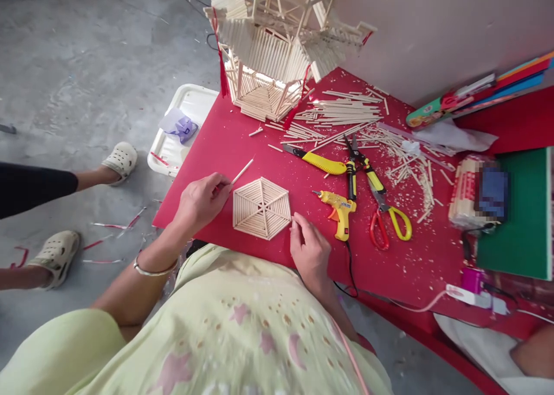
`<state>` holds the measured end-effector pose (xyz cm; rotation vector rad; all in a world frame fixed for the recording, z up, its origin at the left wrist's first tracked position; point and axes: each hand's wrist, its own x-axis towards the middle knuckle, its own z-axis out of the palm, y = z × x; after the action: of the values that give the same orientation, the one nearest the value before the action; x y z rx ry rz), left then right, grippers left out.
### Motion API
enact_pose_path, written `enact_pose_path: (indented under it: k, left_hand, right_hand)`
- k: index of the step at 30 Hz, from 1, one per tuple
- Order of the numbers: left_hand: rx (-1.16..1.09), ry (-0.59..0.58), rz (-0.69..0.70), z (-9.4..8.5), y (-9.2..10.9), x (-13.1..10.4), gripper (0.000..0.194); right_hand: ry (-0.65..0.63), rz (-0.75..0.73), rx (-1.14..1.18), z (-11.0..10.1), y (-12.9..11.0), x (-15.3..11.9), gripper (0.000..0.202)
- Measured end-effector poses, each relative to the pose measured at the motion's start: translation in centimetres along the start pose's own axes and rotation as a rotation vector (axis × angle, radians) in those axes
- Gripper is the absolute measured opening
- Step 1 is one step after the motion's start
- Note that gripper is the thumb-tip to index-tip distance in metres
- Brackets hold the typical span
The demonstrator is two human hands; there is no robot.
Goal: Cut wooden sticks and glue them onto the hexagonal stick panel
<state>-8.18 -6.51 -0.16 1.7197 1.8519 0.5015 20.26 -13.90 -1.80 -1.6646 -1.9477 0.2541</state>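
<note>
Hexagonal panel lying flat
Left fingers pinching a stick beside it; right fingers curling at its corner, hold unclear.

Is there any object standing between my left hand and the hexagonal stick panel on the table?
Nothing visible stands between your left hand, which holds a thin stick, and the hexagonal stick panel. The yellow glue gun lies on the panel's other side, beyond your right hand.

Bright, soft light; pale glare on floor; faint shadows; edges stretched; small pixelated patch at right
</note>
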Motion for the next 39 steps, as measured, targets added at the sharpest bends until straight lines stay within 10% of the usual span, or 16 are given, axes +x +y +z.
enact_pose_path:
  k: [12,24,39]
  left_hand:
    - [-0.002,0.044,-0.036,0.0,-0.9,-1.6,0.026]
    - [0.109,0.071,0.064,0.3,0.0,-1.4,0.022]
    - [0.170,0.126,0.189,1.1,-0.9,-1.1,0.026]
  right_hand:
    - [0.060,-0.003,0.125,-0.5,0.1,1.3,0.020]
    - [-0.183,-0.186,0.049,0.9,-1.3,7.9,0.039]
    - [-0.181,-0.141,0.067,2.2,-1.1,7.9,0.035]
